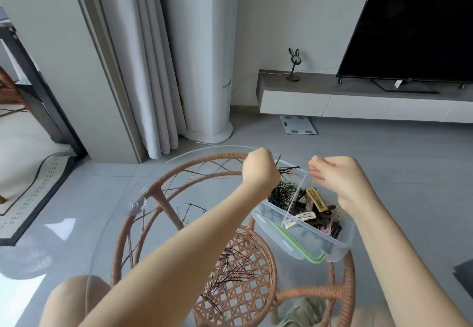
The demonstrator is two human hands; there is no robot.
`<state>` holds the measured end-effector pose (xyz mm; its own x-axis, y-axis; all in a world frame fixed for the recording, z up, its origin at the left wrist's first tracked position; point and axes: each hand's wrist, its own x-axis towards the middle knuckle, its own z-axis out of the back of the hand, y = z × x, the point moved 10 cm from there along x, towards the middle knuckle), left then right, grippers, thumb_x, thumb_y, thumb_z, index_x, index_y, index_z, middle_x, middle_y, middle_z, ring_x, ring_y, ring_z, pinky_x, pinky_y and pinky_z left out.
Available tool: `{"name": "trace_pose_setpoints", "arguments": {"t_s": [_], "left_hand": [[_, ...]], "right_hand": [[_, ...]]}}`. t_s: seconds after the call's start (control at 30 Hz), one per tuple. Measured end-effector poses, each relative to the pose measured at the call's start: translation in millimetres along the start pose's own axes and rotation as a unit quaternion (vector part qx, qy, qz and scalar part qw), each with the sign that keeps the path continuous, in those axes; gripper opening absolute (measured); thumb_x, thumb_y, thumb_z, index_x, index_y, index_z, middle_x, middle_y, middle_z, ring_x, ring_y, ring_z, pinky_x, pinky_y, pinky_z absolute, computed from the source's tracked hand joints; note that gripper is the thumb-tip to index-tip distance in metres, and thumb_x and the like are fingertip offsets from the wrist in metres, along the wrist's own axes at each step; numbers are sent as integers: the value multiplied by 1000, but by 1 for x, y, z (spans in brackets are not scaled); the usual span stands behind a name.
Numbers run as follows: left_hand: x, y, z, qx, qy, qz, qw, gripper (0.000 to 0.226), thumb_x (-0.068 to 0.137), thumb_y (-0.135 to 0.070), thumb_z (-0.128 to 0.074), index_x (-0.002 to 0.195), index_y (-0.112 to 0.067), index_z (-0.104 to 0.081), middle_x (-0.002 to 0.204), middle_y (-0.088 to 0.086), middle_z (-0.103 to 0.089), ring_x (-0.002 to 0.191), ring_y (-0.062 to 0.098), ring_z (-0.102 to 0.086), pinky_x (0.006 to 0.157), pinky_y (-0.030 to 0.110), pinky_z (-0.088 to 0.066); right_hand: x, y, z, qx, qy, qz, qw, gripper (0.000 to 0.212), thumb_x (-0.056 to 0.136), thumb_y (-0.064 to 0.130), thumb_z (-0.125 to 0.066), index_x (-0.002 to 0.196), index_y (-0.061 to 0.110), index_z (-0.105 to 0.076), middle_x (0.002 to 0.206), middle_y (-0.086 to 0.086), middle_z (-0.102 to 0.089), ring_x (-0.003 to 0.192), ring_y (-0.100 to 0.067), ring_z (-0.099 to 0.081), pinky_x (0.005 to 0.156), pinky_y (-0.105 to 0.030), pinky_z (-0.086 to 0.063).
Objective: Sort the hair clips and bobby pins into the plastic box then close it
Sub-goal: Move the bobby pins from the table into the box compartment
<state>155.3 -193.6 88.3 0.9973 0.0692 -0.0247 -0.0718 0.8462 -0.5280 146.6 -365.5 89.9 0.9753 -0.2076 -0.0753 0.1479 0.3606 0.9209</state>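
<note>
**Dropping a pinch of bobby pins into the left compartment**

On the left of the glass tabletop (107,214), a small cluster of stray pins (194,210) lay apart from the rest, and a larger scatter of loose bobby pins (235,267) lay nearer the person. Both remained to be gathered.

The left hand (259,170) was curled into a fist above the far end of the plastic box (340,237), gripping a bunch of bobby pins (289,169) whose ends stuck out to the right. Under it, the left compartment already held a dark pile of pins (284,194). To do this well, the hand should probably lower close to that pile before releasing, so none spring over the divider (297,198).

Right of the divider lay the hair clips (316,211). The right hand (337,175) hovered over them, fingers loosely bent; I could not tell whether it held anything. The green-edged lid (299,243) seemed tucked beneath the box, so closing was yet to come.
</note>
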Motion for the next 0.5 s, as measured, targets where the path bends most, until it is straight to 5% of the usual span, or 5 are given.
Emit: {"name": "trace_pose_setpoints", "arguments": {"t_s": [0.13, 0.23, 0.37, 0.43, 0.5], "left_hand": [[-1, -3, -28, 11, 37, 20, 999, 26, 79, 13, -46, 61, -5, -42, 73, 14, -55, 88, 33, -61, 65, 30, -42], [-4, -10, -40, 67, 79, -3, 995, 16, 81, 10, -47, 78, -4, -55, 94, 16, -64, 95, 32, -62, 67, 29, -41], [-5, -17, -45, 130, 147, -64, 978, 33, 87, -12, -55, 56, -3, -45, 70, 8, -55, 68, 27, -56, 57, 27, -43], [-7, -14, -24, 104, 127, -97, 982, 29, 88, -21, -54, 77, 3, -67, 81, 12, -67, 80, 31, -64, 67, 35, -53], [-11, 7, 2, 41, 89, -105, 990, 27, 87, -18, -54, 95, 1, -71, 99, 15, -71, 91, 33, -67, 82, 38, -55]], "right_hand": [[-7, -8, 1, 4, 33, 4, 999, 23, 88, 21, -59, 66, 16, -64, 88, -13, -71, 92, -29, -67, 96, -51, -47], [-9, -14, -1, -13, 43, 11, 999, 27, 84, 29, -60, 66, 11, -68, 85, -17, -72, 92, -35, -67, 94, -55, -47], [-19, -11, -5, -51, 46, 38, 997, 32, 75, 40, -58, 90, 11, -60, 93, -30, -64, 94, -47, -60, 85, -65, -46], [-34, -2, -10, -41, 66, 48, 996, 19, 83, 26, -62, 75, 11, -71, 84, -18, -72, 85, -34, -69, 85, -52, -53], [-55, 2, -26, -42, 126, 67, 989, 9, 82, 17, -67, 89, 17, -73, 84, -3, -73, 78, -20, -71, 78, -38, -58]]}}
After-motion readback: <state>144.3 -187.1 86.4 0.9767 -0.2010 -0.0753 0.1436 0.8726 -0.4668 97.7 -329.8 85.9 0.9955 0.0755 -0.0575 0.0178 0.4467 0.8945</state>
